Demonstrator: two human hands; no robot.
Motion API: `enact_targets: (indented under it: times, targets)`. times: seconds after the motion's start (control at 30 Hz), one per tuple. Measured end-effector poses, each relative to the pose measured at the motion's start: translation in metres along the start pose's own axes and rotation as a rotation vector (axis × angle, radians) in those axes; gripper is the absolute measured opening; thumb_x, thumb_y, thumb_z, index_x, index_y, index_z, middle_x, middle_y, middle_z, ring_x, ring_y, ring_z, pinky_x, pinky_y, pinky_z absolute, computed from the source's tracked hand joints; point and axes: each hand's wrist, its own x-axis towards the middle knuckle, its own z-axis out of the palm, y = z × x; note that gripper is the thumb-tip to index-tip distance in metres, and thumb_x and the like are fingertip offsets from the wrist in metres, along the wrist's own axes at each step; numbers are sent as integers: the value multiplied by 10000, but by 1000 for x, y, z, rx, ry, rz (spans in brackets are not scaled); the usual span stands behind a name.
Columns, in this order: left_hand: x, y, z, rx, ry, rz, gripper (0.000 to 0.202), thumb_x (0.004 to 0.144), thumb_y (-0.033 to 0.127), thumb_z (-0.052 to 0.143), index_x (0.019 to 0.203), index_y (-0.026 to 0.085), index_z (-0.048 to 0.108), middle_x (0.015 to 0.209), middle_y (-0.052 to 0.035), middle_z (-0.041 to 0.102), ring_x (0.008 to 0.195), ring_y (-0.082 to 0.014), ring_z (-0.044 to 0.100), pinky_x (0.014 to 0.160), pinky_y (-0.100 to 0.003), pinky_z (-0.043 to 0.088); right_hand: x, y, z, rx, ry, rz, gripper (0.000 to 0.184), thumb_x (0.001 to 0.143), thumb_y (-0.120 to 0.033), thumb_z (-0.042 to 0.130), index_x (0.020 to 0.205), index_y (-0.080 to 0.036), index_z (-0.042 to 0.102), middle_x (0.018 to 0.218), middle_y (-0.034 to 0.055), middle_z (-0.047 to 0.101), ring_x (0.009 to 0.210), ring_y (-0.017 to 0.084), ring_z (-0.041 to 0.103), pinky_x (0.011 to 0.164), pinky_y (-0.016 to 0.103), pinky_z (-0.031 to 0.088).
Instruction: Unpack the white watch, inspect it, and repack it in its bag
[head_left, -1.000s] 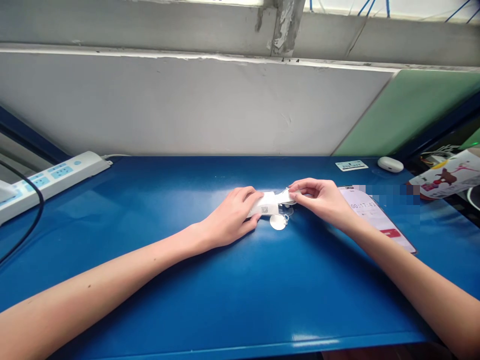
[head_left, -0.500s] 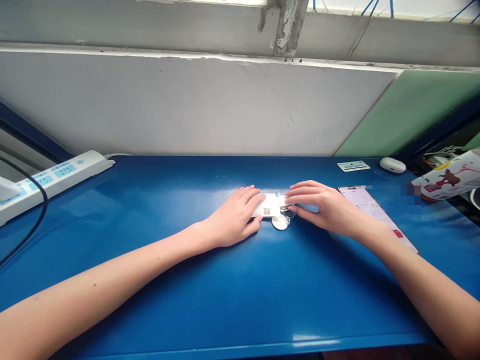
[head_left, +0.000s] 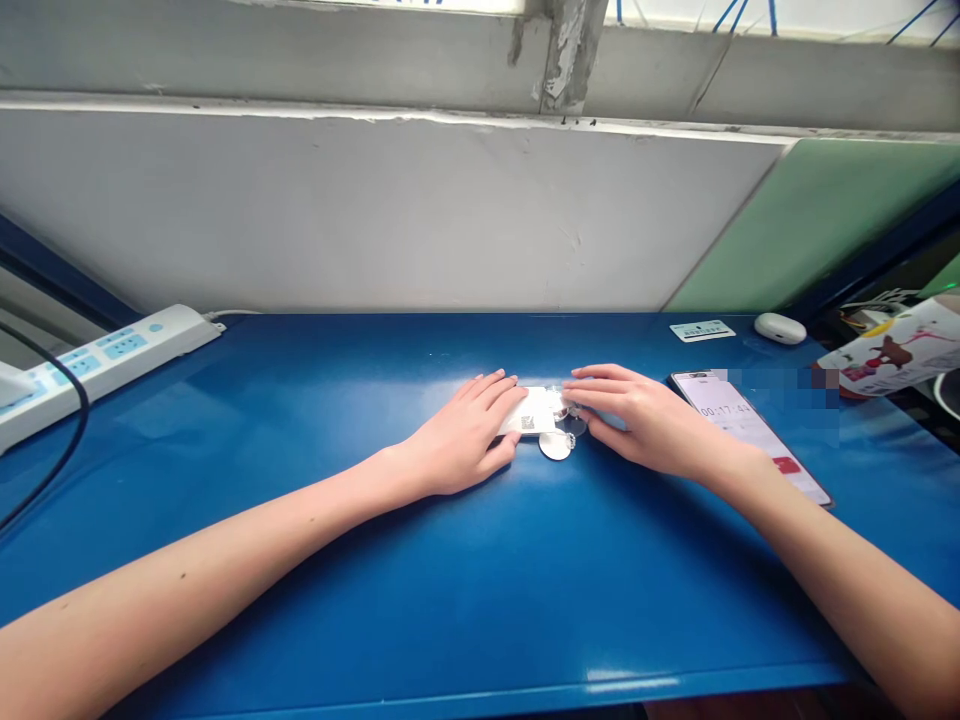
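Note:
A small flat white piece with a printed QR code lies on the blue table. My left hand grips its left part, fingers over the upper edge and thumb at the lower edge. At its right end are shiny, clear pieces, too small to make out fully. My right hand has its fingertips curled onto these pieces, thumb below; what lies between the fingers is partly hidden. A round silvery-white disc with a beaded or chain-like edge sits just below, apart from the fingers.
A phone showing a running timer lies by my right forearm. Behind it are a pale card and a white earbud case. A printed carton stands far right. On the left are a power strip and a black cable.
My right fingers have shifted slightly over the clear pieces, and more of these shows. My left hand keeps its hold on the white piece. The whole view has moved a little.

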Motion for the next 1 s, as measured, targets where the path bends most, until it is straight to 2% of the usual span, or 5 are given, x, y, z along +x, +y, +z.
enact_targets:
  times: [0.2, 0.43, 0.73, 0.83, 1.0]
  targets:
    - [0, 1, 0, 36, -39, -15, 551, 993, 320, 407, 1483, 72, 367, 1561, -191, 362, 1484, -338, 248, 1194, -512, 269, -3, 7, 4, -28, -10, 3, 237, 942, -190, 528, 1017, -147, 748, 1359, 140, 626, 1366, 331, 468, 1085, 490, 478]
    - [0, 0, 2, 51, -22, 2, 548, 989, 316, 410, 1480, 77, 369, 1558, -188, 368, 1478, -341, 261, 1192, -510, 272, -1, -9, 7, 43, -71, -13, 317, 972, -219, 475, 1203, -117, 666, 1497, 168, 488, 1423, 325, 395, 1126, 513, 428]
    - [0, -1, 2, 74, 1, 24, 533, 991, 294, 380, 1475, 73, 360, 1532, -197, 401, 1467, -346, 280, 1176, -512, 297, -1, -19, 12, 248, -105, 55, 381, 990, -387, 490, 1269, -179, 645, 1583, 134, 370, 1483, 306, 289, 1167, 516, 353]
    - [0, -1, 2, 84, -21, 20, 542, 995, 299, 376, 1477, 54, 355, 1545, -208, 377, 1472, -350, 267, 1183, -510, 282, -1, -18, 11, 263, -123, 75, 398, 985, -417, 496, 1284, -200, 645, 1588, 116, 367, 1489, 303, 274, 1174, 508, 341]
    - [0, 0, 1, 87, -41, 7, 550, 997, 320, 387, 1478, 54, 366, 1554, -210, 363, 1473, -350, 269, 1189, -513, 266, -1, -12, 3, 204, -172, 111, 387, 995, -423, 465, 1248, -213, 670, 1509, 102, 493, 1475, 305, 307, 1152, 514, 378]
